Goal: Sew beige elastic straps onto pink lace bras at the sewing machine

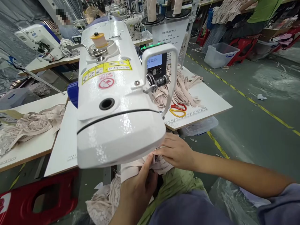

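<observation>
Beige fabric (161,165) sat bunched between both hands, just under the near edge of the machine (112,103). Lowest in view, the left hand (137,187) had its fingers closed on the fabric, the thumb pressed along the top of it. Just beyond and to the right of those fingers, the right hand (175,151) had its fingers curled nearly shut, the tips pinching a fold of the same fabric where it slipped under the machine; the needle was hidden. Below the left fingers, lace (103,203) hung down over the lap. Well to the left of them stood a red stool (39,200). Above both hands the white machine filled the middle of the view, with a yellow bobbin (99,40) on top at its far end. Beyond the right fingers, on the table (215,100), lay scissors (177,110) with red and yellow handles, touching a heap of beige strips (185,89) behind them; a ruler (187,114) ran along the table's near edge. Further back than the strips glowed a small screen (154,61). Far left of the fingers, a lace heap (30,123) lay on another table. Farthest off were a second machine (39,39) at the left and a clear bin (220,54) on the floor at the right
</observation>
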